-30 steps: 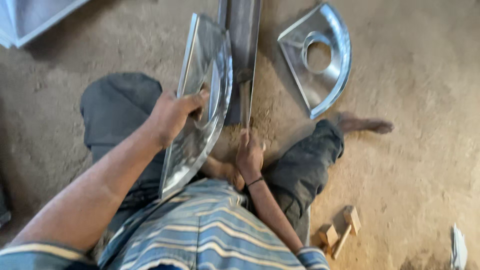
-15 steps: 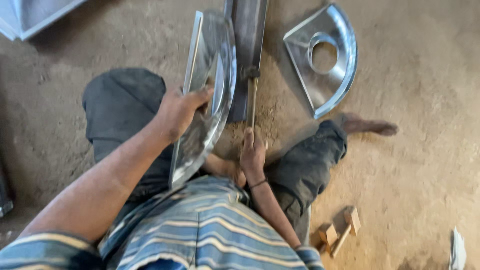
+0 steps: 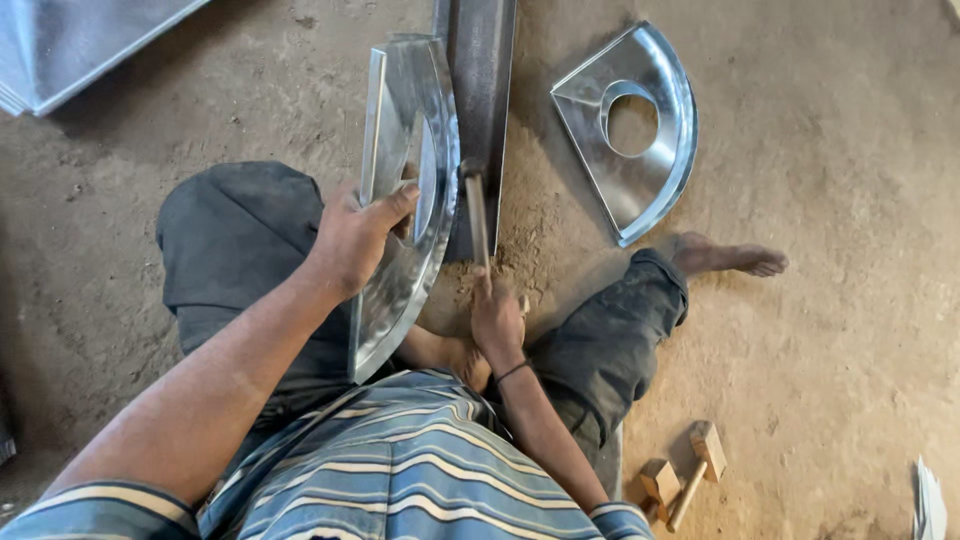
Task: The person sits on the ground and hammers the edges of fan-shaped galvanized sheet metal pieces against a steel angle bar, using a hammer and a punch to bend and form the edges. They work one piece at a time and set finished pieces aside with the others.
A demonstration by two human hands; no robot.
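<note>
Dirt floor [image 3: 850, 330]. Our left hand [image 3: 355, 240] fingers clamp the curved metal sheet piece [image 3: 405, 200] upright. Right hand [image 3: 497, 320] fingers wrap the hammer [image 3: 477, 205] handle.

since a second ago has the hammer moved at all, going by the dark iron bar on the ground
Yes. The hammer in the right hand has swung up along the dark iron bar, away from the person's body, its head now by the sheet-metal piece.

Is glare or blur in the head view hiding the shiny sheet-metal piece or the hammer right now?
Head view: the curved shiny sheet-metal piece held by the left hand shows bright streaks but its edges read clearly; the wooden-handled hammer in the right hand is slightly soft; the dark steel beam is dim; the second quarter-round metal piece with a hole lies sharp on the dirt floor.
</note>
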